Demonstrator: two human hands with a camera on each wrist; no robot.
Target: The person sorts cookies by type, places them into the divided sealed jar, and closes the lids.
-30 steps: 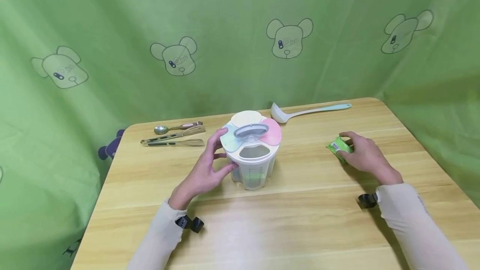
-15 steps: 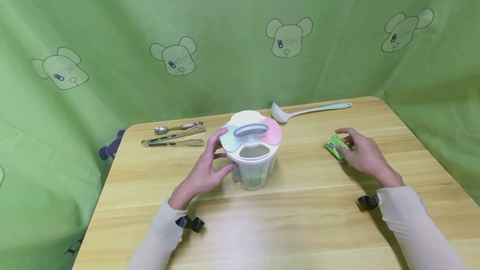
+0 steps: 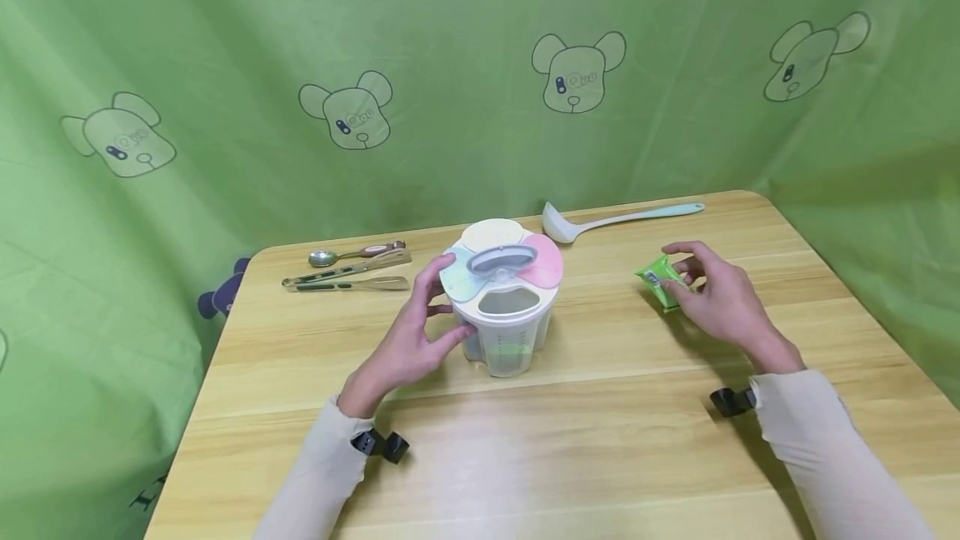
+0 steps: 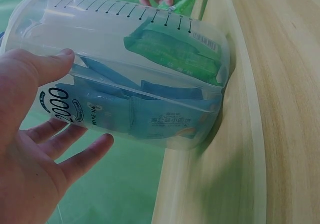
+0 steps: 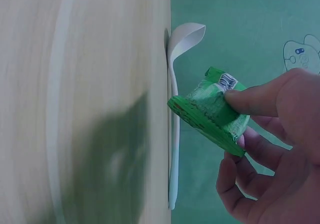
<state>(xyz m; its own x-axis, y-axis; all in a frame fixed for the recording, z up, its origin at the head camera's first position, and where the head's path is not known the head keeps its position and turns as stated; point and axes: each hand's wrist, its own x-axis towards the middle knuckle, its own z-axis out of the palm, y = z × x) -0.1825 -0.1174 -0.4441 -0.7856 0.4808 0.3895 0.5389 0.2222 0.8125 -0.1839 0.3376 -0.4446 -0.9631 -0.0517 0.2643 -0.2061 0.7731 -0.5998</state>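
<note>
A clear plastic storage container [image 3: 506, 352] with compartments stands upright on the table. Its lid has blue, white and pink flaps, a grey handle and one uncovered opening. My left hand [image 3: 408, 340] holds its left side, thumb in front and fingers reaching round behind. Through the wall, the left wrist view shows blue snack packets [image 4: 170, 116] in one compartment and a green packet [image 4: 175, 52] in another. To the right, my right hand [image 3: 720, 298] pinches a small green snack packet [image 5: 215, 107] between thumb and fingers, lifted off the table.
At the back, a ladle [image 3: 622, 219] lies right of the container. Towards the back left are a spoon [image 3: 352, 255] and tongs [image 3: 348, 275]. A green curtain [image 3: 465, 123] with bear-like prints hangs behind the wooden table [image 3: 600, 448].
My right hand has raised the green snack packet from the table and brought it slightly left. My left hand and the container stay where they were.
</note>
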